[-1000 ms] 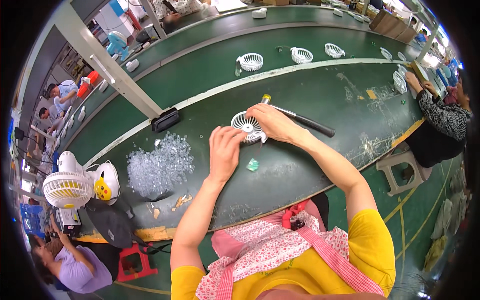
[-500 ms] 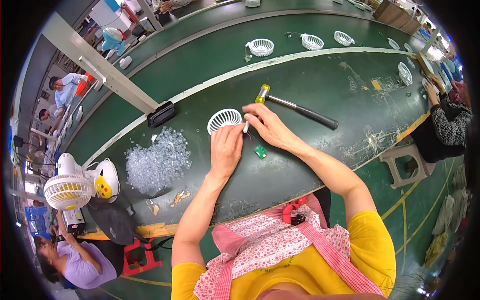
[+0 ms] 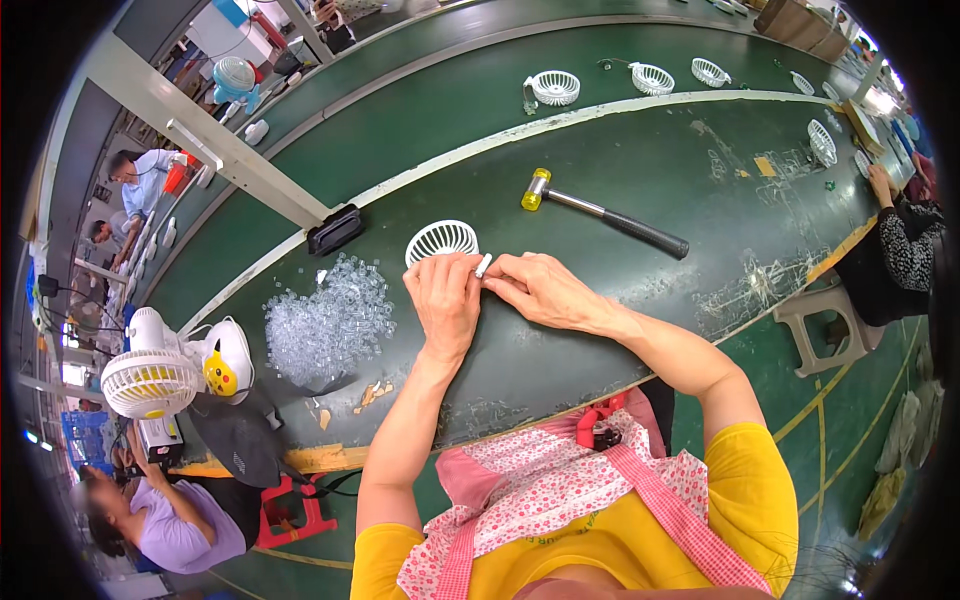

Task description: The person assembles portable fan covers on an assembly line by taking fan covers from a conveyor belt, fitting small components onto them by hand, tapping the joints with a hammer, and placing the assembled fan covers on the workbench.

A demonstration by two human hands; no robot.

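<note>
A white slatted fan housing [image 3: 442, 238] lies on the green bench, its round grille facing up and its short stem [image 3: 483, 265] pointing toward my right hand. My left hand [image 3: 445, 305] is closed over the near edge of the housing, fingers wrapped on it and hiding part of the grille. Beside the stem, my right hand [image 3: 545, 290] has its thumb and fingers pinched together; what lies between them is hidden. Beyond my right hand rests a mallet [image 3: 610, 215] with a yellow head and black grip. Left of my left hand is a heap of small clear plastic pieces [image 3: 330, 320].
A black case [image 3: 335, 230] sits by a white post [image 3: 215, 140]. Several fan housings [image 3: 555, 88] rest on the conveyor beyond the white rail [image 3: 480, 135]. At the left stand a white desk fan [image 3: 150, 372] and a dark bag [image 3: 235, 435]. Co-workers sit at both sides.
My right hand has come down and closed beside the stem. The green circuit board on wires, seen below the hands before, is now out of sight. The whole view has shifted slightly.
</note>
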